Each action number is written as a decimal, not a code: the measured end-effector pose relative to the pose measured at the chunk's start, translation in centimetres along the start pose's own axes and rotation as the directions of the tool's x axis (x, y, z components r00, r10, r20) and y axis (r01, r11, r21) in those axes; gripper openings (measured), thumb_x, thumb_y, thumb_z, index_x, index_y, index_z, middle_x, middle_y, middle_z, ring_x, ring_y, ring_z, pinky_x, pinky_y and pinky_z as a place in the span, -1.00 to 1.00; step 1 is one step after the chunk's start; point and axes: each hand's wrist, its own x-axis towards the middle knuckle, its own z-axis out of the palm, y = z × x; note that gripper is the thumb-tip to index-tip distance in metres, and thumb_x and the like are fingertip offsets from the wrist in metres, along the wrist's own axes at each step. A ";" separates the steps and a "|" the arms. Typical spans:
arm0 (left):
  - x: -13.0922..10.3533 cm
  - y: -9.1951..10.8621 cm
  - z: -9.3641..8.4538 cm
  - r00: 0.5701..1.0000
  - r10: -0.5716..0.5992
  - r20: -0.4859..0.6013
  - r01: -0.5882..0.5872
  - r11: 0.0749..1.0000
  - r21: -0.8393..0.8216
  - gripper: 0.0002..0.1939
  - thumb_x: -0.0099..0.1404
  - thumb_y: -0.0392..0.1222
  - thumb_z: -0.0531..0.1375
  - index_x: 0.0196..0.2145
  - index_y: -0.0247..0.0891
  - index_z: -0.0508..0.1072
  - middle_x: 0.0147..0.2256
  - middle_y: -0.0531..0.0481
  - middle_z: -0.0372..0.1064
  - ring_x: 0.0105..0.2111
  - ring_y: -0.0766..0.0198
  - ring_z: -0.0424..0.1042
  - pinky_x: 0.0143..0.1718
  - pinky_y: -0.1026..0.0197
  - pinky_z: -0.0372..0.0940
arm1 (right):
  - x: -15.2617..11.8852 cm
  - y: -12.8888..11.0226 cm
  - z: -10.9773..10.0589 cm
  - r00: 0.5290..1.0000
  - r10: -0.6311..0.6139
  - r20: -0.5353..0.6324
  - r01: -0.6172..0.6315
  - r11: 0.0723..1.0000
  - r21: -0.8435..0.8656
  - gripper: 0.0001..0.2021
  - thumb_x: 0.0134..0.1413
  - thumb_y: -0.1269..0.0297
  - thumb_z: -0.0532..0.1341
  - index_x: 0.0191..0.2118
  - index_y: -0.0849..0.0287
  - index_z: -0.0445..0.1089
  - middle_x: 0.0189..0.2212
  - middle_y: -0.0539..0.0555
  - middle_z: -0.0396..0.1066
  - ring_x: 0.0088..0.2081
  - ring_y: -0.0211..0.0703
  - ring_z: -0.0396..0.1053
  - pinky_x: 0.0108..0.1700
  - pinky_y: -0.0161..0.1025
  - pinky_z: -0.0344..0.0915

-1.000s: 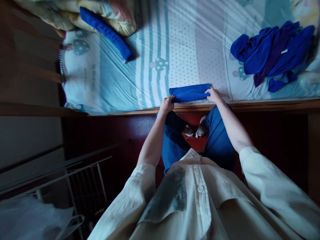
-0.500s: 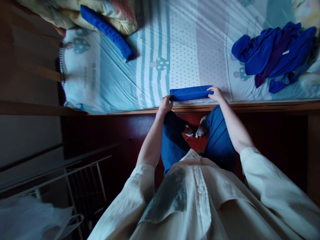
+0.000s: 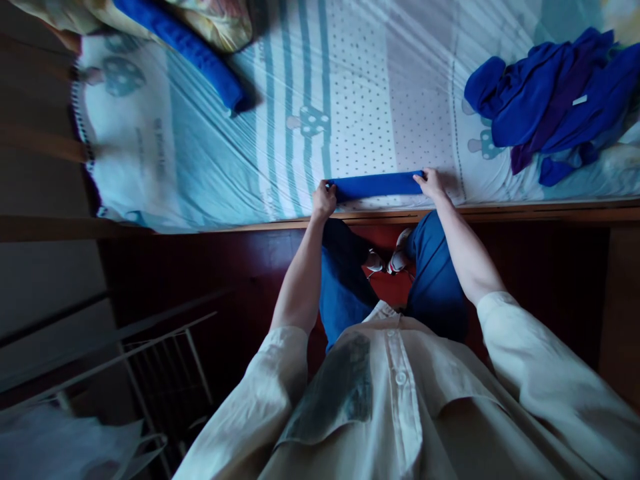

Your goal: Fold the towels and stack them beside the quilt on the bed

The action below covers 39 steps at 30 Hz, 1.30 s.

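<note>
Folded blue cloth on near edge of bed, gripped both ends.
Far left, blue roll partly on yellowish bedding; left hand curled closed on cloth's left end; right hand pinched closed on right end; crumpled blue clothes, far right.

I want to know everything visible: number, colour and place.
sheet: 1, white, teal and grey, upper half
folded strip: 1, blue, sheet's near edge
roll: 1, blue, upper left
clothes pile: 1, blue and purple, upper right
bedding bundle: 1, yellowish, top left
rail: 1, brown, along sheet
rack: 1, white, lower left
bag: 1, whitish, bottom left
floor: 1, red, centre
shoes: 2, whitish, centre
trousers: 1, blue, centre
shirt: 1, cream, bottom
left hand: 1, bare, strip's left end
right hand: 1, bare, strip's right end
</note>
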 end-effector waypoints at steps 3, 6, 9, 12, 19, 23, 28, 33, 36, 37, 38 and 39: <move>0.2 0.2 0.2 0.992 -0.125 0.029 0.122 0.990 0.072 -0.73 0.44 -0.21 0.08 0.02 -0.28 0.46 -0.15 -0.21 0.55 0.03 0.03 0.50 0.09 0.12 0.28 | 0.4 0.6 0.5 0.999 0.045 0.020 -0.045 0.999 0.006 -0.62 0.15 -0.09 0.30 -0.35 0.18 0.40 -0.47 0.04 0.34 -0.27 -0.06 0.38 -0.05 -0.08 0.41; 0.4 0.2 0.4 0.985 -0.166 0.050 0.159 0.981 0.109 -0.70 0.44 -0.22 0.08 0.06 -0.30 0.45 -0.11 -0.23 0.56 0.05 0.01 0.49 0.12 0.09 0.27 | 0.2 0.8 0.7 0.996 0.091 0.006 -0.091 0.996 -0.007 -0.59 0.10 -0.13 0.31 -0.41 0.15 0.37 -0.51 0.02 0.33 -0.32 -0.08 0.37 -0.08 -0.08 0.42; 0.3 0.4 0.5 0.985 -0.167 0.040 0.164 0.983 0.077 -0.69 0.40 -0.23 0.12 0.06 -0.28 0.46 -0.10 -0.21 0.55 0.05 0.04 0.49 0.14 0.09 0.28 | -0.5 0.4 0.3 0.991 0.124 -0.054 -0.125 0.992 -0.024 -0.63 0.05 -0.09 0.35 -0.40 0.16 0.40 -0.47 0.07 0.43 -0.30 -0.06 0.43 -0.06 -0.07 0.44; -0.2 1.0 0.4 0.985 -0.171 -0.008 0.171 0.985 0.011 -0.66 0.36 -0.19 0.17 0.06 -0.29 0.47 -0.05 -0.24 0.53 0.00 0.07 0.52 0.15 0.06 0.31 | -1.4 -0.4 -0.4 0.984 0.116 -0.132 -0.118 0.993 -0.006 -0.69 -0.01 0.02 0.39 -0.29 0.18 0.48 -0.32 0.14 0.56 -0.20 -0.03 0.52 0.01 -0.06 0.44; -1.6 2.8 0.6 0.976 -0.212 -0.057 0.211 0.977 -0.016 -0.49 0.28 -0.05 0.30 0.08 -0.42 0.43 0.06 -0.46 0.46 0.19 -0.10 0.41 0.24 -0.05 0.25 | -1.6 -1.4 -0.8 0.976 0.200 -0.084 -0.187 0.972 0.144 -0.60 -0.18 0.25 0.47 -0.15 0.27 0.52 -0.19 0.21 0.63 -0.15 -0.03 0.59 -0.01 -0.09 0.50; -1.7 3.4 0.4 0.952 -0.306 -0.020 0.299 0.941 -0.155 -0.59 0.25 -0.15 0.33 0.03 -0.33 0.45 0.05 -0.37 0.51 0.19 -0.05 0.43 0.23 -0.02 0.25 | -1.9 -1.5 -1.0 0.975 0.208 -0.074 -0.197 0.971 0.134 -0.58 -0.21 0.37 0.44 -0.11 0.25 0.52 -0.18 0.18 0.64 -0.12 -0.03 0.60 0.00 -0.11 0.50; -1.8 4.3 -0.6 0.943 -0.332 -0.001 0.318 0.904 -0.287 -0.65 0.15 -0.23 0.38 -0.09 -0.33 0.50 -0.21 -0.22 0.63 -0.09 0.01 0.61 -0.02 0.10 0.41 | -2.7 -2.8 -1.7 0.981 0.151 -0.121 -0.141 0.987 0.081 -0.65 -0.21 0.42 0.37 -0.17 0.20 0.52 -0.21 0.16 0.63 -0.13 0.01 0.60 0.01 -0.07 0.50; -2.8 5.5 -1.5 0.963 -0.266 -0.040 0.225 0.877 -0.424 -0.62 0.12 -0.30 0.36 -0.06 -0.32 0.52 -0.19 -0.14 0.64 -0.11 0.12 0.61 -0.07 0.19 0.45 | -3.6 -4.5 -1.9 0.986 0.053 -0.161 -0.044 0.997 0.060 -0.60 -0.26 0.42 0.36 -0.16 0.13 0.51 -0.18 0.10 0.61 -0.09 0.04 0.58 0.05 -0.02 0.47; -4.1 6.3 -1.6 0.971 -0.210 -0.113 0.126 0.853 -0.506 -0.63 0.11 -0.34 0.33 -0.09 -0.29 0.52 -0.10 -0.17 0.61 0.01 0.10 0.58 0.02 0.18 0.44 | -4.7 -5.3 -1.8 0.981 -0.003 -0.193 0.000 1.000 -0.015 -0.52 -0.24 0.36 0.39 -0.06 0.09 0.51 -0.04 0.17 0.57 0.05 0.12 0.53 0.14 0.03 0.42; -4.6 6.6 -1.5 0.972 -0.187 -0.139 0.083 0.835 -0.544 -0.65 0.09 -0.35 0.32 -0.11 -0.28 0.53 -0.10 -0.18 0.61 0.04 0.08 0.57 0.04 0.16 0.44 | -5.3 -5.7 -1.7 0.979 -0.026 -0.202 0.016 0.999 -0.052 -0.48 -0.24 0.34 0.41 -0.02 0.08 0.50 0.02 0.19 0.54 0.11 0.16 0.49 0.16 0.05 0.40; -5.1 7.0 -1.4 0.973 -0.160 -0.164 0.035 0.812 -0.582 -0.66 0.08 -0.35 0.32 -0.13 -0.26 0.53 -0.10 -0.17 0.61 0.04 0.07 0.56 0.06 0.14 0.44 | -5.9 -6.3 -1.7 0.977 -0.057 -0.204 0.040 0.995 -0.087 -0.43 -0.24 0.32 0.43 0.04 0.06 0.49 0.09 0.21 0.51 0.17 0.20 0.45 0.19 0.08 0.38; -5.6 7.4 -1.4 0.974 -0.129 -0.186 -0.014 0.787 -0.616 -0.67 0.06 -0.35 0.32 -0.15 -0.25 0.53 -0.11 -0.15 0.61 0.03 0.07 0.57 0.07 0.12 0.44 | -6.5 -6.9 -1.7 0.975 -0.099 -0.200 0.077 0.990 -0.116 -0.37 -0.24 0.30 0.45 0.09 0.05 0.47 0.15 0.22 0.46 0.22 0.23 0.40 0.22 0.11 0.35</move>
